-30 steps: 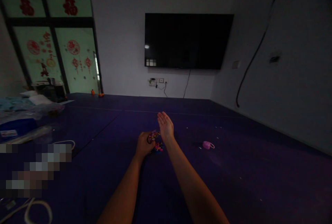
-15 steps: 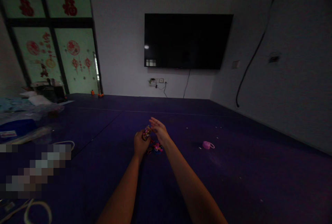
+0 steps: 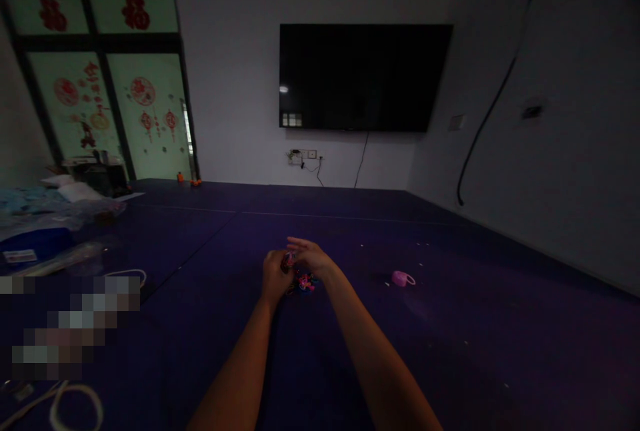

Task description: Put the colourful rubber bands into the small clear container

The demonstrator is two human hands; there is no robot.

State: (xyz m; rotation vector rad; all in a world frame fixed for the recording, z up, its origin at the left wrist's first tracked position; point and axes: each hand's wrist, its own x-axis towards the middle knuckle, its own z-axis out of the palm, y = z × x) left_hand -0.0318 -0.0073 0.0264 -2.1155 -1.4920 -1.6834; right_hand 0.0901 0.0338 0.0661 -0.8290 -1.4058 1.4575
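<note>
Wrapped around a small multicoloured item (image 3: 289, 260), my left hand (image 3: 277, 276) is closed just above the dark blue floor covering. The item looks like a little container or bunch of colourful hair ties, too dim to tell which. My right hand (image 3: 313, 258) is beside it, its upper fingers stretched left over the top of the item. Its thumb and lower fingers are partly hidden, and I cannot tell whether they touch it. Below both hands lies a small pile of pink, blue and other coloured bands (image 3: 305, 282).
A pink lid-like piece with a loop (image 3: 399, 278) lies to the right among white specks. At left are a white cord (image 3: 77, 391), a blurred patch, a blue container (image 3: 37, 246) and plastic wrapping. A television (image 3: 365, 78) hangs on the far wall.
My right hand has lowered and turned inward, its fingers now reaching across the item. My left hand has tilted the item and shifted slightly right. The view has moved a little.
</note>
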